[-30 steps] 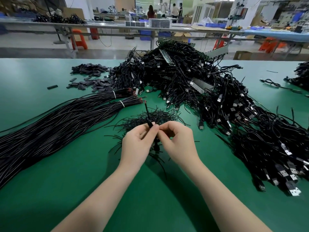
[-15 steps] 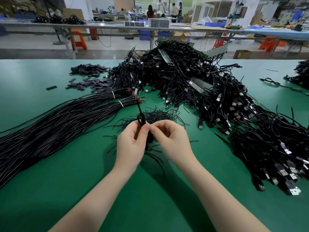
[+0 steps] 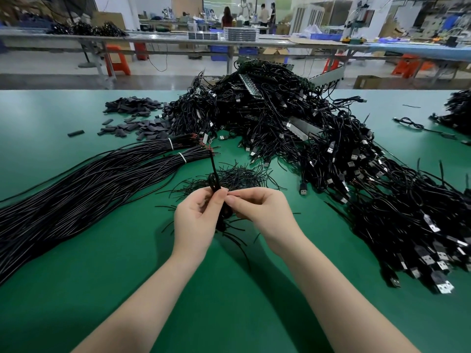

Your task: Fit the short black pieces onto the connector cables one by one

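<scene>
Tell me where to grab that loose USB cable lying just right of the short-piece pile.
Pinch the USB cable by its plug body, coming from above. The plug lies flat on the mat, apart from the big heap, and looks rigid, unlike its thin cord.

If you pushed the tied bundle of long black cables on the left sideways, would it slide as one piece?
Probably only near the white ties, where the cable bundle is cinched. Further back the strands fan out loosely, so they would likely flex and trail. It looks fairly heavy, given how many strands there are.
</scene>
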Demonstrator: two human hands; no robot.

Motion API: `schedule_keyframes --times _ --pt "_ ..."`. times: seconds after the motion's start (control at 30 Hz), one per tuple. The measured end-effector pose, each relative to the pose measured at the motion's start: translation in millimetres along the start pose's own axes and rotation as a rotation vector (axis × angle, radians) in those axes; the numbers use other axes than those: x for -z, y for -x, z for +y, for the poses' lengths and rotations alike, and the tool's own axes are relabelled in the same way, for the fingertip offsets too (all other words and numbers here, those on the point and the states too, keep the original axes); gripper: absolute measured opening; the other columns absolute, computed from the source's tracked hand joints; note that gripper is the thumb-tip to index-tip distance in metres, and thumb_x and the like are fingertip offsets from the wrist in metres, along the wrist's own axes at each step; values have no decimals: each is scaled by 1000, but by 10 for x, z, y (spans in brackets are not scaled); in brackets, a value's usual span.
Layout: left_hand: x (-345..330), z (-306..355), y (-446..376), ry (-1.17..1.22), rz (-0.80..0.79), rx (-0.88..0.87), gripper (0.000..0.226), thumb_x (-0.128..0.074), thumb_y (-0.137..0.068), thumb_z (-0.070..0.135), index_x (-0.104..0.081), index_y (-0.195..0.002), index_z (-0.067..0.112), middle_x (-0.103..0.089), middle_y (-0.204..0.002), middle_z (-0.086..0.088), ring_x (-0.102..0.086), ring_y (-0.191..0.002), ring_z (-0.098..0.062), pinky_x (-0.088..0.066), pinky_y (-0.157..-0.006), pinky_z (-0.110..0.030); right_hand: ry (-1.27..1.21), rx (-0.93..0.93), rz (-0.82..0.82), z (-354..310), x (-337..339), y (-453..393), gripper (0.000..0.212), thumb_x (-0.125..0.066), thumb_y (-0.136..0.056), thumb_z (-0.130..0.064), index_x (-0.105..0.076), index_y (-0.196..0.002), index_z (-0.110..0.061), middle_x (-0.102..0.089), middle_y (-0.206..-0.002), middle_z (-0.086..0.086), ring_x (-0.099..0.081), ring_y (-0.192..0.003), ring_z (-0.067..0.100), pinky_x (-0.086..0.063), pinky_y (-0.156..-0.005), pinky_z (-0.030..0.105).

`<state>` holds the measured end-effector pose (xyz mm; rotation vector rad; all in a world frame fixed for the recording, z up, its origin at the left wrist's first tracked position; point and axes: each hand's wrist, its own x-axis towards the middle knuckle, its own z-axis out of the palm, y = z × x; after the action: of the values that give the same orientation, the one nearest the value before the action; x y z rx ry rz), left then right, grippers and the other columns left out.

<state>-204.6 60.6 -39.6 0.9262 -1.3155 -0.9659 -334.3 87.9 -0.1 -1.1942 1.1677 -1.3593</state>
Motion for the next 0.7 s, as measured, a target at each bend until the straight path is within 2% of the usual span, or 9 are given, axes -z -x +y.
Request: schedule_keyframes --times 0.2,0.27,0.33,0.37,0.43,0.5,0.63,0.7 --pt "9 -9 -11 -4 -28 29 27 -69 -83 47 -69 -86 20 -71 -73 7 -61 -65 -2 -46 -62 -15 72 -53 -45 -27 87 -21 16 -78 -80 -14 -77 -69 -25 -73 -71 -3 -64 -66 6 -54 -67 19" --pt "29 -19 -25 -73 -40 5 39 -66 -82 54 -63 -81 14 -62 -64 2 -51 -60 -7 -41 -56 -25 166 -29 -37 -30 106 -27 15 -79 -79 -17 -75 -67 -25 -71 -69 -5 -61 -66 6 -54 -70 24" --pt "34 -11 -33 -110 -57 -11 48 -61 -82 56 -58 -81 7 -56 -66 -17 -46 -62 -13 -38 -56 -41 293 51 -2 -25 110 -38 13 -79 -79 -19 -73 -70 -26 -71 -68 -6 -60 -64 5 -53 -68 25" --pt "34 0 -39 -111 -61 -18 47 -61 -83 53 -58 -82 6 -57 -68 -19 -46 -63 -14 -40 -57 -41 338 88 17 -18 105 -41 12 -79 -79 -20 -73 -71 -27 -71 -69 -4 -59 -65 6 -52 -67 27" --pt "40 7 -52 -118 -58 -24 37 -61 -85 47 -58 -81 11 -58 -65 -6 -48 -61 -8 -42 -58 -29 366 125 42 5 82 -43 11 -78 -79 -20 -73 -73 -26 -72 -73 -2 -61 -67 9 -53 -69 31" --pt "49 9 -55 -134 -64 -33 33 -60 -85 50 -55 -77 18 -57 -62 3 -47 -59 -6 -41 -56 -23 373 154 52 32 60 -42 11 -77 -80 -17 -73 -74 -25 -71 -70 -7 -60 -66 5 -52 -66 26" --pt "32 -34 -66 -103 -82 1 37 -58 -83 55 -53 -77 19 -57 -73 -19 -48 -66 -31 -43 -64 -44 364 236 65 77 33 -28 18 -74 -82 -9 -69 -73 -24 -68 -67 -13 -59 -63 -1 -45 -63 14" --pt "29 -31 -77 -54 -90 29 38 -60 -81 55 -52 -77 19 -52 -70 -18 -44 -66 -25 -39 -65 -43 360 246 68 80 22 -23 19 -73 -83 -8 -68 -73 -24 -67 -66 -14 -59 -63 -1 -44 -63 12"
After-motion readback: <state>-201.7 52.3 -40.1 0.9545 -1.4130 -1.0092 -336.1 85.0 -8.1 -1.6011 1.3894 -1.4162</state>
